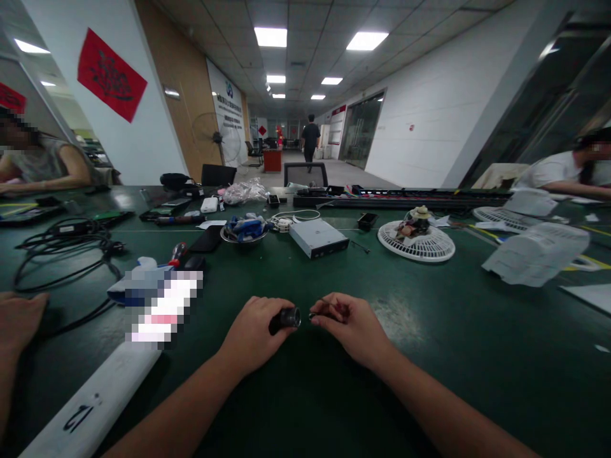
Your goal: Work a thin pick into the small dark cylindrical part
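Near the middle of the green table, my left hand [258,327] is wrapped round a short black cylinder [289,317], whose open round end faces right. Just to its right, my right hand [351,324] pinches a small dark piece [312,315] between thumb and forefinger. The piece is too small to name, and a thin dark strand shows by the curled fingers. A narrow gap separates the cylinder from the small piece.
Beyond my hands lie a silver disc drive [318,238], a bowl [244,230] with blue items and a white fan grille [416,242]. Black cables [67,254] and a long white bar [95,394] lie left, beside another person's hand [21,321]. Clear plastic [537,254] sits right.
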A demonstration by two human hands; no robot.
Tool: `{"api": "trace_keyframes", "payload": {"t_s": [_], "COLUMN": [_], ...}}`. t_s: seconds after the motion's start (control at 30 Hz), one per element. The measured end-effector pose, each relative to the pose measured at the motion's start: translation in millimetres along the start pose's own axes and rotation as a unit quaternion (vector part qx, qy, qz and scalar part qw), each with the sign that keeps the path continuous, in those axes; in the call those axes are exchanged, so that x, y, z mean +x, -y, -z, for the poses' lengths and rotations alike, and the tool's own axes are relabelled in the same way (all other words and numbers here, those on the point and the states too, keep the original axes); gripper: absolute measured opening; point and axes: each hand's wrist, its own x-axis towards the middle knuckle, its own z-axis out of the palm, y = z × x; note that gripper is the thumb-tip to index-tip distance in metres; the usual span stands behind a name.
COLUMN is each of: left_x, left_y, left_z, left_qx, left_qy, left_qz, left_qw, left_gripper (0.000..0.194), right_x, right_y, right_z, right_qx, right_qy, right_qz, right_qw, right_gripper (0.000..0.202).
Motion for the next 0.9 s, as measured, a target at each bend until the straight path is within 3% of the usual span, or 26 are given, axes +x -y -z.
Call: {"api": "trace_keyframes", "payload": {"t_s": [0.13, 0.3, 0.53, 0.7, 0.9], "left_x": [-1.1, -1.1, -1.5, -1.6, -2.3], "left_y": [-5.9, -9.6, -8.2, -6.7, -6.9], "left_z": [1.0, 3.5, 2.9, 1.4, 0.9], "left_qx": [-0.014, -0.015, -0.032, -0.034, -0.033], "left_qy": [0.037, 0.059, 0.065, 0.062, 0.081], "left_qz": [-0.049, -0.07, -0.096, -0.102, -0.131], "left_qw": [0.998, 0.996, 0.993, 0.992, 0.987], "left_gripper": [0.029, 0.031, 0.026, 0.031, 0.029], "right_x": [-2.6, -0.8, 1.7, 1.0, -2.4], "right_y": [-1.4, -1.8, -3.0, -4.5, -3.8], "right_z": [-4.0, -2.0, -6.4, -6.0, -6.1], "right_qx": [0.002, -0.051, 0.012, -0.022, -0.07], "right_qy": [0.019, -0.013, 0.053, 0.041, 0.071], "right_qz": [0.06, 0.083, -0.047, -0.047, 0.03], "right_qw": [0.998, 0.995, 0.997, 0.998, 0.995], "right_gripper": [0.034, 0.039, 0.023, 0.019, 0.022]}}
